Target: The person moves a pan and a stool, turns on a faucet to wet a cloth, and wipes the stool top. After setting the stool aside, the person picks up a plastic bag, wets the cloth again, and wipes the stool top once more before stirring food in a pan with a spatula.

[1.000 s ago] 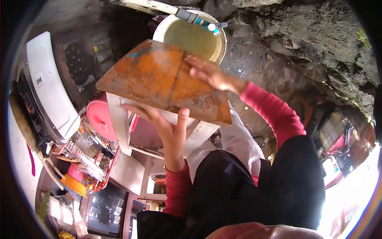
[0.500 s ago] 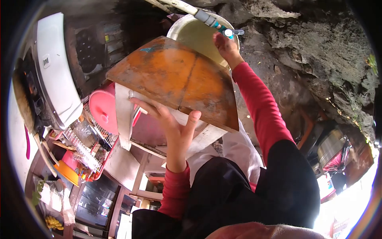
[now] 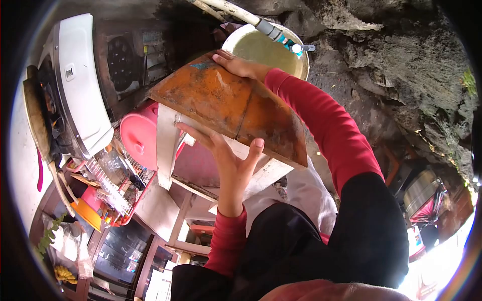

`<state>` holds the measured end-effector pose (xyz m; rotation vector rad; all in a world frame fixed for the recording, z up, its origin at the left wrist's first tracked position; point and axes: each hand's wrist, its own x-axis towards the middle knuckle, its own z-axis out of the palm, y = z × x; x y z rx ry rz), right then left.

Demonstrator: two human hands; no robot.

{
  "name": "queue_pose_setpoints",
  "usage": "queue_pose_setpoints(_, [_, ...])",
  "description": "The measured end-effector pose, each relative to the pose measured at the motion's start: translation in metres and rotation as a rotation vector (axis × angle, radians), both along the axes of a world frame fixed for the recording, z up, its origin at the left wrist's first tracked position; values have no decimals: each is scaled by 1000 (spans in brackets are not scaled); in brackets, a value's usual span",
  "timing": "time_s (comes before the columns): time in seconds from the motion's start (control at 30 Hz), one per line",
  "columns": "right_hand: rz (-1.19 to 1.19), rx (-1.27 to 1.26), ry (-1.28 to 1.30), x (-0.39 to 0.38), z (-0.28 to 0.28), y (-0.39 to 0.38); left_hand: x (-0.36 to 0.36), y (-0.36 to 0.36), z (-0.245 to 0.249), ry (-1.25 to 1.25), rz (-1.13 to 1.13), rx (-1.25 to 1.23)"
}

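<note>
A small wooden table has a worn orange-brown top with a seam and a blue patch, and a white frame and legs. My right hand grips the top's far edge near the blue patch, with part of the fingers out of sight. My left hand is at the near side, fingers stretched out toward the white frame and thumb apart near the top's edge. Beyond the table stands a round tub of cloudy water. Over its rim reaches a pipe with a blue tap.
A pink lidded container stands left of the table, near a dish rack. Further left is a stove with a raised white lid. A rough rock wall rises on the right, with a metal pot lower down.
My right hand has left the blue tap and moved left onto the table's far edge. My left hand keeps its place at the near side. The whole view has shifted slightly.
</note>
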<state>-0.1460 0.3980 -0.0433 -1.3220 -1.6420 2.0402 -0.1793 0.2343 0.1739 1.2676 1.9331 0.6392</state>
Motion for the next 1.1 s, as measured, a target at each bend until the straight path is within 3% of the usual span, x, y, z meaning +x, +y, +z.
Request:
queue_pose_setpoints(0.1, [161, 240, 216, 1, 18, 1, -3, 1, -5, 47, -27, 40])
queue_pose_setpoints(0.17, [157, 190, 258, 3, 12, -2, -1, -1, -4, 37, -18, 32])
queue_pose_setpoints(0.27, [-4, 34, 65, 16, -10, -7, 1, 2, -1, 4, -6, 33])
queue_pose_setpoints(0.37, [75, 27, -12, 50, -45, -19, -1, 2, 1, 19, -39, 12])
queue_pose_setpoints(0.43, [35, 9, -202, 93, -106, -34, -1, 3, 3, 13, -40, 13])
queue_pose_setpoints(0.5, [-691, -608, 59, 130, -90, -34, -1, 4, 2, 11, -34, 15])
queue_pose_setpoints(0.57, [-1074, -673, 406, 153, -101, -40, -1, 4, -1, -28, -16, 59])
queue_pose_setpoints(0.6, [-1067, -673, 404, 154, -97, -37, -1, 4, -1, -28, -9, 60])
queue_pose_setpoints(0.67, [-1414, -672, 700, 157, -91, -31, -1, 2, -1, -17, -20, 59])
queue_pose_setpoints(0.8, [-1161, -474, 953, 179, -119, -35, -3, 1, -2, 8, -18, 53])
queue_pose_setpoints(0.9, [-1148, -623, 767, 176, -123, -35, -3, 1, -2, 52, -49, 53])
queue_pose_setpoints(0.97, [-1127, -617, 802, 161, -103, -42, -5, 1, -3, 29, -43, 63])
queue_pose_setpoints(1.03, [-726, -573, 748, 141, -93, -51, -5, 0, -3, 13, -31, 80])
queue_pose_setpoints(1.1, [-612, -556, 655, 96, 29, -48, -6, 1, -5, -3, -25, 98])
